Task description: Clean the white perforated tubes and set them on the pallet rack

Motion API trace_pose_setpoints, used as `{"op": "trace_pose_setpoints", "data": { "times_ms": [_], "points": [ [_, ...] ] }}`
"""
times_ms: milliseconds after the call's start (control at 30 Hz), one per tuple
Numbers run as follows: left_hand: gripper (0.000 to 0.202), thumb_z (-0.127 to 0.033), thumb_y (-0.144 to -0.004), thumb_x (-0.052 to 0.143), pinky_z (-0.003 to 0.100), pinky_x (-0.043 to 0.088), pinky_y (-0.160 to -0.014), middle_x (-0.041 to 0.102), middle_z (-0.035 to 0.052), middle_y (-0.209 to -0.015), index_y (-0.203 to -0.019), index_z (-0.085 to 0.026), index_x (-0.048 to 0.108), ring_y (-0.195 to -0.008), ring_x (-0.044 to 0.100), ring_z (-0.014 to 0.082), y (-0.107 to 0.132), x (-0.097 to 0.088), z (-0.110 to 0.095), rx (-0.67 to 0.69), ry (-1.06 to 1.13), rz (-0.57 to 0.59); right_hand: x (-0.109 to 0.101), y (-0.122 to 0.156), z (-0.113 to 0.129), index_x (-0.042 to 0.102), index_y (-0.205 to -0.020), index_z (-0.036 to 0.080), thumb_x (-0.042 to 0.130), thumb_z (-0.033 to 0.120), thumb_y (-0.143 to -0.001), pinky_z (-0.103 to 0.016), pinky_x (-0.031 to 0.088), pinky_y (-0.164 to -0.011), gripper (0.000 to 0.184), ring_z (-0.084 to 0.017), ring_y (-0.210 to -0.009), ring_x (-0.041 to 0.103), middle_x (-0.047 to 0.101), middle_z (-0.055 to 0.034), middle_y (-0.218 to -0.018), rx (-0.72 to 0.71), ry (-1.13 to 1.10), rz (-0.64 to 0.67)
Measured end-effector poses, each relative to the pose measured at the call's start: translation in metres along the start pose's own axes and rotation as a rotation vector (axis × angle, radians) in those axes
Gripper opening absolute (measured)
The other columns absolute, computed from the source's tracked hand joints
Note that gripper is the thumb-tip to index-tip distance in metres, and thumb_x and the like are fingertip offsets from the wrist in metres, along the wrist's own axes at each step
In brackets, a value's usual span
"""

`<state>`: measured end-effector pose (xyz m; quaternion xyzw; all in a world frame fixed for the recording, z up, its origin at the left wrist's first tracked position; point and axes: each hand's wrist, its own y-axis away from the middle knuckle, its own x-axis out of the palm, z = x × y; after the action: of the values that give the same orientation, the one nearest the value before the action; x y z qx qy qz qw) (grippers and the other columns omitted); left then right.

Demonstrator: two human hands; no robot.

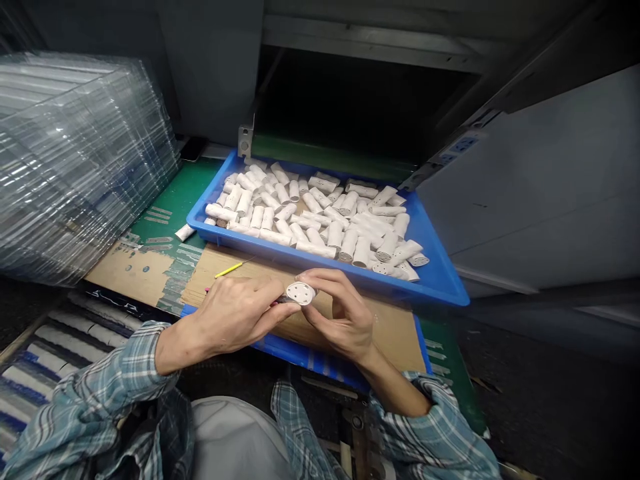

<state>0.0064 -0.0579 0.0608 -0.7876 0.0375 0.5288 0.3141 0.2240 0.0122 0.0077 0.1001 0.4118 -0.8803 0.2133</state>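
Observation:
Between the thumb and fingers of my right hand (345,317) is a white cylinder (300,293), its round end facing me with several small dark holes. My left hand (235,310) is closed on a slim dark tool (284,299) with a bit of pink or red showing. The tool's tip meets the left side of the cylinder's end; most of it is hidden by my fingers, so its kind is unclear. Just beyond my hands, a blue tray (443,267) holds a heap of similar white cylinders (320,220).
Brown cardboard (395,327) covers the green bench (197,180). A thin yellow stick (229,270) lies left of my hands. One loose cylinder (185,232) rests outside the tray. Stacked clear plastic trays (80,160) stand at left, above rollers (75,340). A dark machine opening (350,107) lies behind.

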Motion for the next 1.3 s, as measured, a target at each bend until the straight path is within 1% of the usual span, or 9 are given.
{"op": "trace_pose_setpoints", "data": {
  "times_ms": [200, 333, 600, 800, 900, 967, 1067, 1167, 1300],
  "points": [
    [0.037, -0.049, -0.113, 0.046, 0.027, 0.046, -0.057, 0.074, 0.001, -0.081, -0.104, -0.017, 0.062, -0.058, 0.065, 0.0128, 0.004, 0.004, 0.004, -0.043, 0.116, -0.19, 0.001, 0.0, 0.0, 0.067, -0.143, 0.03, 0.074, 0.008, -0.095, -0.04, 0.061, -0.089, 0.053, -0.026, -0.109, 0.069, 0.067, -0.01, -0.121, 0.024, -0.011, 0.017],
    [0.049, -0.058, -0.112, 0.041, 0.029, 0.044, -0.055, 0.069, 0.0008, -0.072, -0.091, -0.018, 0.06, -0.061, 0.067, 0.0162, 0.006, 0.008, 0.002, -0.085, 0.058, -0.129, 0.001, 0.002, -0.001, 0.066, -0.142, 0.029, 0.074, 0.006, -0.095, -0.041, 0.06, -0.092, 0.053, -0.026, -0.109, 0.068, 0.066, -0.0099, -0.12, -0.016, 0.034, -0.031],
    [0.052, -0.055, -0.114, 0.033, 0.032, 0.034, -0.053, 0.069, 0.0025, -0.074, -0.088, -0.019, 0.059, -0.062, 0.064, 0.0178, 0.007, 0.017, -0.002, -0.112, -0.013, -0.056, 0.003, 0.002, -0.002, 0.065, -0.14, 0.025, 0.076, 0.002, -0.091, -0.043, 0.061, -0.09, 0.055, -0.027, -0.106, 0.068, 0.065, -0.0098, -0.115, -0.106, 0.134, -0.08],
    [0.043, -0.044, -0.115, 0.04, 0.031, 0.037, -0.056, 0.07, 0.0011, -0.074, -0.089, -0.019, 0.062, -0.06, 0.062, 0.0159, 0.007, 0.016, -0.002, -0.07, 0.196, -0.027, 0.002, 0.001, -0.003, 0.064, -0.14, 0.026, 0.077, 0.002, -0.09, -0.042, 0.062, -0.086, 0.056, -0.027, -0.103, 0.069, 0.066, -0.0093, -0.113, -0.147, 0.153, -0.088],
    [0.034, -0.042, -0.113, 0.047, 0.028, 0.042, -0.057, 0.072, 0.0018, -0.078, -0.095, -0.018, 0.064, -0.063, 0.065, 0.0148, 0.009, 0.013, 0.0, -0.086, 0.314, -0.091, 0.003, 0.002, -0.002, 0.065, -0.14, 0.027, 0.078, 0.005, -0.091, -0.042, 0.062, -0.091, 0.054, -0.027, -0.107, 0.07, 0.068, -0.0098, -0.116, -0.085, 0.128, -0.069],
    [0.028, -0.042, -0.112, 0.053, 0.025, 0.048, -0.06, 0.075, 0.004, -0.088, -0.11, -0.017, 0.064, -0.069, 0.068, 0.0141, 0.01, 0.012, 0.002, -0.12, 0.372, -0.15, 0.004, 0.004, -0.003, 0.063, -0.141, 0.028, 0.077, 0.01, -0.094, -0.042, 0.062, -0.095, 0.053, -0.027, -0.111, 0.071, 0.07, -0.0099, -0.121, 0.004, 0.04, -0.032],
    [0.031, -0.043, -0.111, 0.056, 0.022, 0.052, -0.061, 0.078, 0.0062, -0.1, -0.128, -0.017, 0.06, -0.071, 0.07, 0.0119, 0.009, 0.014, 0.004, -0.133, 0.431, -0.203, 0.009, 0.009, -0.004, 0.057, -0.146, 0.03, 0.072, 0.017, -0.1, -0.039, 0.062, -0.1, 0.05, -0.025, -0.115, 0.072, 0.071, -0.0091, -0.128, 0.146, -0.166, 0.059],
    [0.032, -0.049, -0.108, 0.059, 0.021, 0.051, -0.057, 0.077, 0.0036, -0.091, -0.118, -0.018, 0.061, -0.065, 0.069, 0.0112, 0.005, 0.022, 0.003, -0.145, 0.373, -0.25, 0.013, 0.01, -0.005, 0.056, -0.147, 0.031, 0.071, 0.023, -0.102, -0.037, 0.061, -0.104, 0.048, -0.023, -0.117, 0.072, 0.071, -0.0086, -0.131, 0.201, -0.22, 0.112],
    [0.039, -0.058, -0.107, 0.057, 0.023, 0.052, -0.059, 0.074, 0.0021, -0.084, -0.111, -0.018, 0.058, -0.066, 0.07, 0.013, 0.002, 0.023, 0.002, -0.091, 0.225, -0.267, 0.011, 0.002, -0.005, 0.069, -0.134, 0.027, 0.077, 0.032, -0.099, -0.039, 0.06, -0.101, 0.036, -0.025, -0.115, 0.071, 0.071, -0.0103, -0.123, 0.148, -0.157, 0.06]
  ]
}}
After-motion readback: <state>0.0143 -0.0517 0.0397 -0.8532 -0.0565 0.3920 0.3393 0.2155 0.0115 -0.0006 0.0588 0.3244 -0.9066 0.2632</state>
